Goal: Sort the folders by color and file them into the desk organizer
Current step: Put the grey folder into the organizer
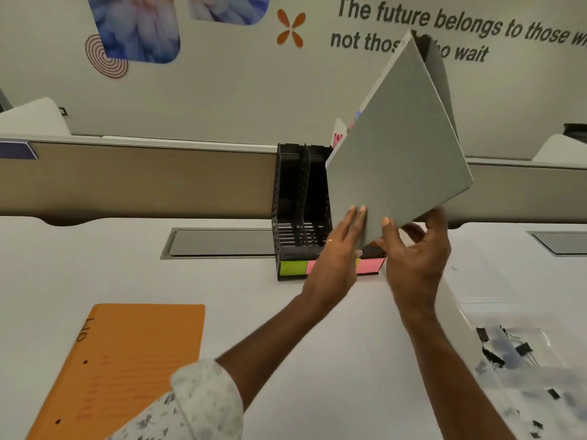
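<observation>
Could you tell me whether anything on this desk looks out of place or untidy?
Yes: black binder clips lie scattered loose at the right of the desk. An orange folder also lies flat and askew at the left, not yet in the black organizer.

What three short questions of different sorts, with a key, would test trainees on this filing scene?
1. True or false: both hands hold the grey folder.
2. Which folder lies flat on the desk? A orange, B blue, C green.
3. Fill in: the organizer is coloured ____.

Key:
1. True: the left hand and right hand grip its lower corner.
2. A, the orange folder.
3. Black.
</observation>
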A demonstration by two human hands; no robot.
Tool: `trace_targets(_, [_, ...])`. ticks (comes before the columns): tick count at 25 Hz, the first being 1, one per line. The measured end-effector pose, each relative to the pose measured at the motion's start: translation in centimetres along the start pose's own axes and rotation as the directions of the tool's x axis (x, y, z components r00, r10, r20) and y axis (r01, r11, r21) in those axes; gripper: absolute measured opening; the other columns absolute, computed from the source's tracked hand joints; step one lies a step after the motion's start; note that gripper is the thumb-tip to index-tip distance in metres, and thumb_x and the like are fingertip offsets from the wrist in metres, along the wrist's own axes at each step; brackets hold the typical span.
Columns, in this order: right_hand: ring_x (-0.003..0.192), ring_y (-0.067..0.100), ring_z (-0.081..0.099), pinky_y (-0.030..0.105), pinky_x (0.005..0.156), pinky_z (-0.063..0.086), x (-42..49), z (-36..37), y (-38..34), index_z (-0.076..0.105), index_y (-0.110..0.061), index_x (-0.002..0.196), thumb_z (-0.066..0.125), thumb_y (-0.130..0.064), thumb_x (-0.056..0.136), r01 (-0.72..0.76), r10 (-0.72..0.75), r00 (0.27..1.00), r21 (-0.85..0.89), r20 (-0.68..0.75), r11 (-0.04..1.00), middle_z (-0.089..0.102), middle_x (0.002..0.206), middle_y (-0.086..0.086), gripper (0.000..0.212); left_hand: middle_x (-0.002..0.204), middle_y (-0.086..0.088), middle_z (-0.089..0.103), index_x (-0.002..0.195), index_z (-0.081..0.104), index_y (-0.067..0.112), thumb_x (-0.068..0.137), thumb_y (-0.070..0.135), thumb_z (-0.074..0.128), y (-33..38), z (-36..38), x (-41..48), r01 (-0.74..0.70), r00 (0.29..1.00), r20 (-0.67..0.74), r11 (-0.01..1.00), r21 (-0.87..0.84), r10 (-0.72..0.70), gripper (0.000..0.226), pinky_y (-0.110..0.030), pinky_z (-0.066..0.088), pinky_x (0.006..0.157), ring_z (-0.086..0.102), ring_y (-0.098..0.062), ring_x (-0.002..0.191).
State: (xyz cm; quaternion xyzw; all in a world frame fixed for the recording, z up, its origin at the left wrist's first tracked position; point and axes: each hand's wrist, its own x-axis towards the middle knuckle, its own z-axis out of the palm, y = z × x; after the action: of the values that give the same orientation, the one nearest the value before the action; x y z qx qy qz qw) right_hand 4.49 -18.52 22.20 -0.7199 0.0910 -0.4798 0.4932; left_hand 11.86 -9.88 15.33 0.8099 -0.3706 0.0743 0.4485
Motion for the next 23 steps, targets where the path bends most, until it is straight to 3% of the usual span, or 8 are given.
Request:
trace_targets(3, [0.095, 0.003, 0.067, 0.020, 0.085, 0.058, 2.9, 2.6, 2.3, 0.051, -0.031, 0.122, 0.074, -0.007, 0.088, 0.059, -0.060, 0.997, -0.044, -0.037, 0.997, 0.066, 0.109, -0.011, 0.048, 0.171, 0.004, 0.008, 0.162, 0.008, 0.026, 0.097, -0.009, 0.053, -2.9, 0.8, 4.0, 0.004, 0.999, -0.054, 1.000, 0.022, -0.003, 0.087, -0.018, 0.024, 0.116, 0.020, -0.015, 0.155])
trace_targets(6, [0.100, -0.002, 0.062, 0.008, 0.086, 0.050, 4.3, 5.3, 4.7, 0.039, -0.048, 0.119, 0.072, -0.011, 0.092, 0.065, -0.065, 0.998, -0.056, -0.006, 0.996, 0.054, 0.111, -0.028, 0.057, 0.172, 0.002, 0.007, 0.162, 0.002, 0.028, 0.098, -0.008, 0.051, -5.7, 1.8, 6.6, 0.016, 0.997, -0.074, 0.998, 0.064, -0.011, 0.089, -0.021, 0.026, 0.115, 0.018, -0.016, 0.156])
trace_targets(10, [0.096, -0.011, 0.058, 0.003, 0.080, 0.048, 4.5, 8.3, 9.2, 0.047, -0.027, 0.118, 0.069, -0.015, 0.095, 0.039, -0.035, 0.999, -0.123, 0.041, 0.992, 0.050, 0.101, -0.032, 0.034, 0.172, -0.001, 0.004, 0.161, -0.007, 0.029, 0.099, 0.000, 0.058, -9.5, 3.3, 7.8, 0.063, 0.996, -0.067, 0.994, 0.084, -0.057, 0.094, -0.034, 0.038, 0.115, 0.022, -0.020, 0.155])
trace_targets(12, [0.095, -0.010, 0.059, 0.007, 0.080, 0.052, 4.2, 9.2, 11.3, 0.050, -0.020, 0.114, 0.068, -0.015, 0.095, 0.039, -0.027, 0.997, -0.159, 0.077, 0.986, 0.056, 0.099, -0.024, 0.027, 0.172, -0.002, 0.004, 0.161, -0.007, 0.026, 0.098, -0.003, 0.059, -11.4, 4.4, 7.1, 0.103, 0.994, -0.027, 0.992, 0.076, -0.102, 0.096, -0.040, 0.037, 0.119, 0.019, -0.018, 0.156])
trace_targets(16, [0.107, 0.013, 0.065, 0.031, 0.091, 0.060, 3.8, 10.2, 14.2, 0.053, -0.013, 0.123, 0.068, -0.019, 0.097, -0.012, 0.047, 0.989, -0.237, 0.143, 0.971, 0.065, 0.117, 0.002, 0.031, 0.172, -0.003, 0.002, 0.161, -0.005, 0.018, 0.099, -0.008, 0.052, -13.3, 5.4, 6.3, 0.209, 0.976, 0.049, 0.975, 0.073, -0.213, 0.089, -0.050, 0.026, 0.124, 0.006, -0.017, 0.158])
trace_targets(20, [0.118, 0.015, 0.063, 0.036, 0.098, 0.059, 3.4, 10.6, 14.9, 0.048, -0.018, 0.134, 0.067, -0.024, 0.097, -0.024, 0.064, 0.987, -0.257, 0.147, 0.966, 0.062, 0.130, 0.001, 0.042, 0.172, -0.002, 0.007, 0.162, 0.000, 0.018, 0.100, -0.006, 0.052, -13.4, 5.6, 6.3, 0.236, 0.971, 0.026, 0.972, 0.021, -0.236, 0.084, -0.049, 0.027, 0.125, 0.010, -0.016, 0.158])
trace_targets(23, [0.138, 0.016, 0.048, 0.032, 0.112, 0.044, 3.6, 10.7, 14.4, 0.030, -0.016, 0.152, 0.065, -0.020, 0.098, 0.055, -0.009, 0.989, -0.303, 0.149, 0.951, 0.046, 0.153, 0.007, 0.064, 0.172, 0.002, 0.007, 0.162, 0.001, 0.021, 0.106, 0.009, 0.049, -12.8, 6.2, 6.3, 0.238, 0.971, -0.008, 0.971, 0.003, -0.238, 0.075, -0.043, 0.026, 0.125, 0.010, -0.013, 0.158])
